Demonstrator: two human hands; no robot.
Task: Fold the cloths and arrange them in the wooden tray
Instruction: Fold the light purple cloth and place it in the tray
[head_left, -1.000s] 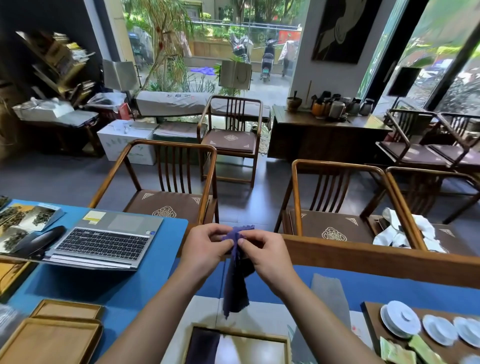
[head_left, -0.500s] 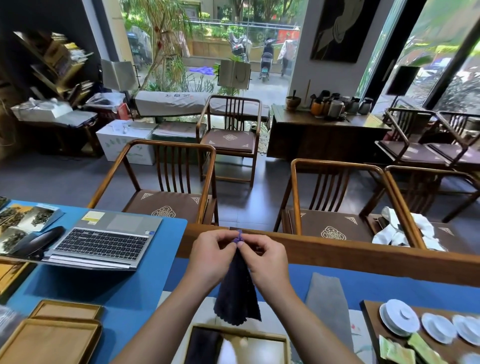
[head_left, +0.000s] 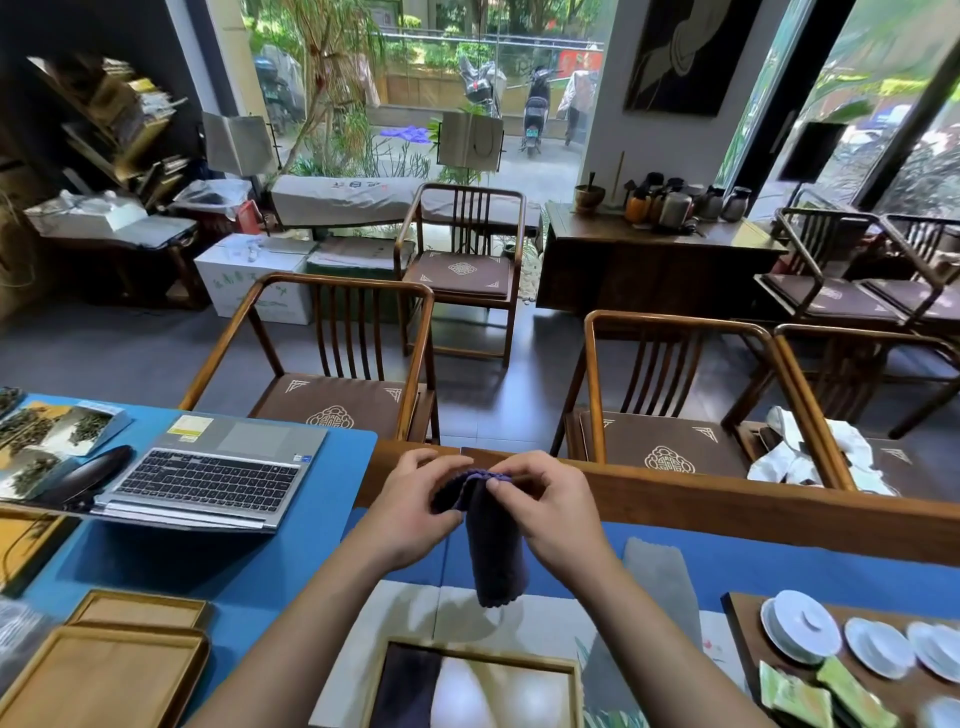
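Note:
A dark purple cloth hangs folded in the air above the table, pinched at its top edge by both hands. My left hand grips the top left and my right hand grips the top right, fingertips almost touching. Below, at the bottom edge of the view, sits the wooden tray with a dark folded cloth in its left part and a pale one beside it. A grey cloth lies flat on the table to the right.
An open laptop lies on the blue table cover at left, with two empty wooden trays nearer me. A dark board with white cups and saucers and green packets is at right. Wooden chairs stand beyond the table's raised wooden edge.
The cloth went from a loose hanging strip to a neater narrow fold. Both hands have stayed close together and now hold its top edge folded over.

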